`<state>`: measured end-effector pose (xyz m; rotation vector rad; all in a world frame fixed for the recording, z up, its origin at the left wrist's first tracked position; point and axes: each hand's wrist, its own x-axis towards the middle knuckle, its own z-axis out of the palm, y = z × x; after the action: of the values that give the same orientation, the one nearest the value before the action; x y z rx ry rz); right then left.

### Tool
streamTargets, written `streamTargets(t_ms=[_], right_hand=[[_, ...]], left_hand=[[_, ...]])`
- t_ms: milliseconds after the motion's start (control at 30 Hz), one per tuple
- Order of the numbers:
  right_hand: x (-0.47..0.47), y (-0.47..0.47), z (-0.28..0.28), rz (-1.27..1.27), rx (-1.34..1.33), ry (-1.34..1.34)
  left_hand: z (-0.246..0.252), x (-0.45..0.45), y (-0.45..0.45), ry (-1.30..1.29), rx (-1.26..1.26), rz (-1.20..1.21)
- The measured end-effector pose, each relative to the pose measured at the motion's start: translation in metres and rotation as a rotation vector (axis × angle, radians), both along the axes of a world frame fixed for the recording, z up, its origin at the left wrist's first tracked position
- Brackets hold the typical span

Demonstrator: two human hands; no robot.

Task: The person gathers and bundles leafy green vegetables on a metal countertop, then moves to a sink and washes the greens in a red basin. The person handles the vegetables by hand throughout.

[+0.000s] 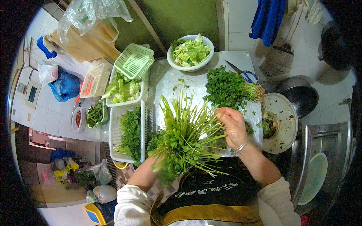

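Observation:
A large loose bunch of leafy green herbs point(186, 135), probably coriander, is raised in front of my body, its cut stems fanned upward. My left hand point(162, 159) is mostly hidden beneath the bunch, with the forearm reaching under it. At the right edge of the stems, my right hand point(233, 124) has its thumb and fingertips pinched together on a stem. Beyond it on the metal table point(164, 76) lies a tied herb bunch point(226, 87) with roots attached. Blue-handled scissors point(246, 74) lie just behind that bunch.
A white basket point(113, 141) of herbs and another point(145, 87) of lettuce line the table's left. A green basket point(134, 60) rests above the lettuce. A white bowl point(191, 67) of leaves stands at the back. Right of the table is a scrap-strewn round lid point(285, 124), beside a sink point(306, 158).

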<state>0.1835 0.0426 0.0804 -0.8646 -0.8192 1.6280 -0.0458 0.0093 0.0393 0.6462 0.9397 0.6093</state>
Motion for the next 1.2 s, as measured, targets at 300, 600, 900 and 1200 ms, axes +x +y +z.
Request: streamTargets(t_ms=[300, 600, 900, 1200], right_hand=[[0.018, 0.009, -0.015, -0.383, 0.192, -0.130], [0.068, 0.007, -0.128, 0.301, 0.107, -1.011], [0.041, 0.011, 0.016, -0.146, 0.588, -0.739], [-0.005, 0.012, 0.083, 0.308, 1.018, -0.877]], left_hand=[[0.000, -0.002, -0.001, -0.007, 0.003, -0.001], [0.002, -0.014, -0.013, -0.020, -0.012, 0.021], [0.001, 0.001, 0.004, -0.048, -0.010, -0.049], [0.003, 0.019, 0.025, -0.077, 0.035, -0.110]])
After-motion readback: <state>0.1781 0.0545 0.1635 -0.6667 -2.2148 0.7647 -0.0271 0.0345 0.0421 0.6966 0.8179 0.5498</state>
